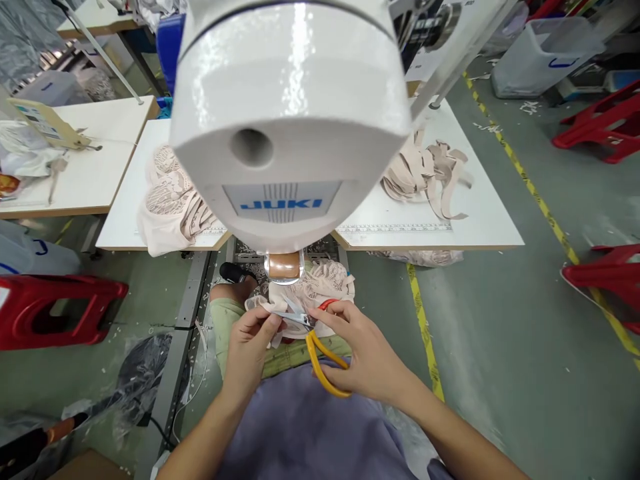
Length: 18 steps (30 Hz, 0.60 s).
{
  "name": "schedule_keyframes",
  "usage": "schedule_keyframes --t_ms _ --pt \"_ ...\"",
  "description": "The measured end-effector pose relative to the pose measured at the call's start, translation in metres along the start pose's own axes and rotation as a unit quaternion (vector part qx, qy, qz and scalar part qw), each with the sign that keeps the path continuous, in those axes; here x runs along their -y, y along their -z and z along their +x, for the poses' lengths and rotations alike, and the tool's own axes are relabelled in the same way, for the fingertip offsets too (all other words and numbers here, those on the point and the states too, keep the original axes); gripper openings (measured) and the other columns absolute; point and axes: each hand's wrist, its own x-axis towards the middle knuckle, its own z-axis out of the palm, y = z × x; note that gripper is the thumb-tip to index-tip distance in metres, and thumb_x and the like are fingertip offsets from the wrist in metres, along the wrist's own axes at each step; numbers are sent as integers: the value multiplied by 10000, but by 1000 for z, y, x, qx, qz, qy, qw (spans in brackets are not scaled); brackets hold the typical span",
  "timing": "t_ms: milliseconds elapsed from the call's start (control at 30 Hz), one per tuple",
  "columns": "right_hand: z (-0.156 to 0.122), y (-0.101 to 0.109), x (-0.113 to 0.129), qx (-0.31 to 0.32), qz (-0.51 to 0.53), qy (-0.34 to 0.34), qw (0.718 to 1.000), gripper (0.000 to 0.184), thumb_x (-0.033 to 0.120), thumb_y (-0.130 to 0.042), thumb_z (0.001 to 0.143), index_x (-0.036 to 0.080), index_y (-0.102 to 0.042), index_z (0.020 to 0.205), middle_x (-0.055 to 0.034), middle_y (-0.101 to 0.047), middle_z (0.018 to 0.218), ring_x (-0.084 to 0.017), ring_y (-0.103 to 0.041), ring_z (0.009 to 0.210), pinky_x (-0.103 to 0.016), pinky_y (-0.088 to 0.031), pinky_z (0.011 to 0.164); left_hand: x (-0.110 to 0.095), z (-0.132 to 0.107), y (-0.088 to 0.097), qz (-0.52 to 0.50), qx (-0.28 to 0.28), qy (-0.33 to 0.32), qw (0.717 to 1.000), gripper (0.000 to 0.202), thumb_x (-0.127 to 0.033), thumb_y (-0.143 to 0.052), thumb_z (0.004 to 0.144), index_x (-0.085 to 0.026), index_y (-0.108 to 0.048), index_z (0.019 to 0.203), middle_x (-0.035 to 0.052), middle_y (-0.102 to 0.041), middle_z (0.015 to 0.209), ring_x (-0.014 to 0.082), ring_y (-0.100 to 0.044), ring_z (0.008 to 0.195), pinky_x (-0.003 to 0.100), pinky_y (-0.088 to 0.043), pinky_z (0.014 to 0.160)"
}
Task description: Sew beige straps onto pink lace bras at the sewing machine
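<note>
Looking down past a white Juki sewing machine [290,100], whose head fills the top centre, a person works with both bare hands over their lap. At the lower centre, the left hand [250,343] has thumb and fingers pinched together on the edge of a beige lace garment piece [327,285]. The piece lies bunched across light green shorts [225,333], just below the machine. Right of it in the frame, the right hand [363,343] has its fingers closed on a pair of scissors with yellow handles [313,357]. The blades are parted in a narrow V and point left, close to the left hand's fingertips; whether they touch the fabric is hard to tell.

A white desk [480,217] extends on both sides of the machine. On its left part sits a pile of beige lace pieces [167,193], partly overhanging the front edge; on its right part is a loose heap of beige fabric strips [425,170]. A red stool [60,310] stands at the left edge, and yellow-and-black tape [425,327] crosses the green floor [480,333] at right.
</note>
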Motion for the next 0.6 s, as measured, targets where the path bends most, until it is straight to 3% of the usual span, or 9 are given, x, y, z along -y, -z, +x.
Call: schedule_keyframes --t_ms 300,600 --pt "3 4 0 2 1 4 1000 816 266 -820 686 332 -535 1448 -77 -567 1231 -277 -601 1084 -411 -549 886 -3 0 0 18 -8 7 1000 269 -420 -783 844 -190 -788 984 16 -690 748 112 -576 670 205 -463 612" --pt "5 5 -2 10 6 5 1000 818 258 -808 696 337 -518 1457 -82 -557 1231 -279 -597 1087 -430 -547 909 0 3 0 6 -3 1 1000 218 -403 -782 846 -206 -787 938 14 -703 778 123 -616 722 204 -491 662"
